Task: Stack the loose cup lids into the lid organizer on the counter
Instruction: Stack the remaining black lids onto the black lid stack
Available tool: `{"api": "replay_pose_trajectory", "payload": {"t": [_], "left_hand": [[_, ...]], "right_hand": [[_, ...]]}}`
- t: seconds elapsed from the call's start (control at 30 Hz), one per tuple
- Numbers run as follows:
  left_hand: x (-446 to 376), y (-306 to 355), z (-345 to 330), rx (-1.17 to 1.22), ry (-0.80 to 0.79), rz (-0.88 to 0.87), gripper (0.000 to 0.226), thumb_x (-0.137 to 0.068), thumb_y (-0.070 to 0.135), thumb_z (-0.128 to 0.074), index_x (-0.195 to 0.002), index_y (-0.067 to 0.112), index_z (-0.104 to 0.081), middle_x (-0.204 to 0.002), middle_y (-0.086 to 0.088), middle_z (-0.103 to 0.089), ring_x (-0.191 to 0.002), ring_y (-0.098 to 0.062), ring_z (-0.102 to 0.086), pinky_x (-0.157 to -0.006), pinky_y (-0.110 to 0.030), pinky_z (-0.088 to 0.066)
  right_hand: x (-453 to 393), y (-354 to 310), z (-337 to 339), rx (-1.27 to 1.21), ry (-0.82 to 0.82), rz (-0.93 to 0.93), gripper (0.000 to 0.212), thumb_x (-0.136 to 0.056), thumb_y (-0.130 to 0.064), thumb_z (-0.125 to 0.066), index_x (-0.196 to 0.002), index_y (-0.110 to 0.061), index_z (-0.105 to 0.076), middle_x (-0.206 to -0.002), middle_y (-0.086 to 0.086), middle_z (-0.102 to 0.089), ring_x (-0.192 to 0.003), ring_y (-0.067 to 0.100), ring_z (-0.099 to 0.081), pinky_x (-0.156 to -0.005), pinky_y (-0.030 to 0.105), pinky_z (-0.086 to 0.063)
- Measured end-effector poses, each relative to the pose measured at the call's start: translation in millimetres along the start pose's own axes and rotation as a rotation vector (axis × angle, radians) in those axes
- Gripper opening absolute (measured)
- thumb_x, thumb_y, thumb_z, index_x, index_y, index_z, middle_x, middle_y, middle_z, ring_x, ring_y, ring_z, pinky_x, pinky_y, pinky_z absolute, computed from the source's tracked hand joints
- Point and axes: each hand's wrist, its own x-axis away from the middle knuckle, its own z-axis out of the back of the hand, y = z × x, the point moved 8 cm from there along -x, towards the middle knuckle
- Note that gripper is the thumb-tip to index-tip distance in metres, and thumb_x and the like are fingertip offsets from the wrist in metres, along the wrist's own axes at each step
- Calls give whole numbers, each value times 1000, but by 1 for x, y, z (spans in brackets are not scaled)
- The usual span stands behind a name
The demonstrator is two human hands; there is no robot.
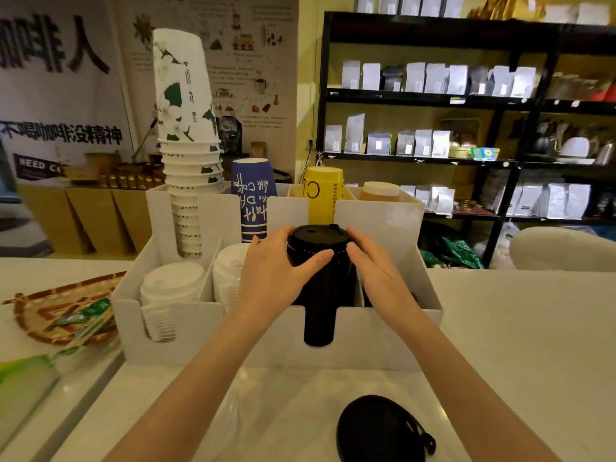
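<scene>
A tall stack of black cup lids (320, 278) stands in the third front slot of the white lid organizer (383, 341) on the counter. My left hand (276, 271) wraps the stack's top from the left, thumb across its front. My right hand (373, 271) presses against the stack's right side with fingers extended. One loose black lid (380, 431) lies flat on the counter near me. White lids (171, 285) fill the leftmost slot, and more white lids (228, 271) sit in the second slot, partly hidden by my left hand.
Stacked paper cups stand in the organizer's back row: a tall white pile (188, 145), blue cups (254, 198), yellow cups (324, 191) and a tan pile (380, 191). A woven tray (63, 308) with packets lies at the left. Black shelves (466, 128) stand behind.
</scene>
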Motion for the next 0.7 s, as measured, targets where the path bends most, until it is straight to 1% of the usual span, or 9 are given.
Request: {"api": "replay_pose_trajectory", "payload": {"t": [0.07, 0.13, 0.17, 0.27, 0.33, 0.43, 0.47, 0.6, 0.7], "left_hand": [[0, 2, 0, 12, -22, -5, 52, -71, 49, -63, -113, 21, -53, -106, 8, -58, -96, -7, -42, -100, -43, -36], [0, 3, -1, 49, -60, -2, 49, -73, 45, -63, -114, 21, -53, -106, 10, -57, -96, -6, -42, -101, -42, -35], [-1, 2, -1, 72, -80, 3, 48, -73, 44, -64, -115, 22, -53, -105, 10, -56, -98, -6, -43, -101, -42, -35], [-2, 2, -2, 102, -135, 19, 47, -74, 41, -63, -117, 23, -51, -103, 14, -51, -102, -6, -42, -105, -46, -32], [-2, 2, -3, 107, -155, 16, 47, -75, 39, -63, -118, 23, -51, -104, 13, -50, -102, -6, -41, -103, -41, -33], [-2, 4, -5, 107, -185, -17, 43, -77, 37, -61, -117, 23, -51, -103, 12, -52, -94, -2, -43, -79, -18, -37], [-3, 3, -6, 87, -196, -18, 44, -78, 38, -60, -118, 22, -50, -106, 10, -52, -97, -4, -43, -78, -17, -35], [-5, -8, -10, -13, -216, 36, 61, -79, 43, -56, -130, 17, -39, -130, -5, -46, -115, -15, -38, -89, -27, -29], [-4, -8, -12, -28, -236, 36, 63, -78, 45, -57, -131, 17, -38, -131, -6, -47, -117, -19, -40, -89, -27, -30]], "right_hand": [[1, -1, 1, 6, 5, 4, 40, -93, -34, -35, -132, -27, -38, -135, -4, -43, -122, 5, -35, -98, 19, -26], [3, -9, 2, -1, 21, 48, 29, -93, -31, -36, -121, -34, -46, -122, -10, -50, -112, -7, -41, -92, 9, -31], [4, -12, 3, 2, 34, 73, 26, -93, -28, -36, -116, -37, -48, -117, -11, -53, -109, -7, -43, -92, 10, -34], [6, -16, 6, 89, 68, 113, 31, -93, -28, -36, -121, -26, -50, -122, -2, -56, -119, 13, -43, -105, 37, -35], [8, -16, 6, 141, 73, 122, 36, -93, -30, -36, -126, -22, -47, -124, -2, -55, -121, 15, -41, -106, 42, -33], [11, -17, 6, 194, 83, 148, 36, -93, -31, -36, -127, -25, -45, -119, -10, -51, -117, 8, -36, -102, 31, -30], [12, -18, 5, 209, 77, 158, 35, -93, -31, -36, -126, -26, -45, -116, -11, -50, -115, 7, -36, -98, 28, -28], [13, -17, 3, 289, 65, 170, 38, -92, -34, -37, -129, -25, -42, -120, -7, -50, -112, 2, -32, -95, 23, -25], [13, -16, 3, 339, 73, 193, 41, -92, -35, -38, -131, -25, -40, -124, -4, -51, -109, -2, -30, -93, 22, -24]]}}
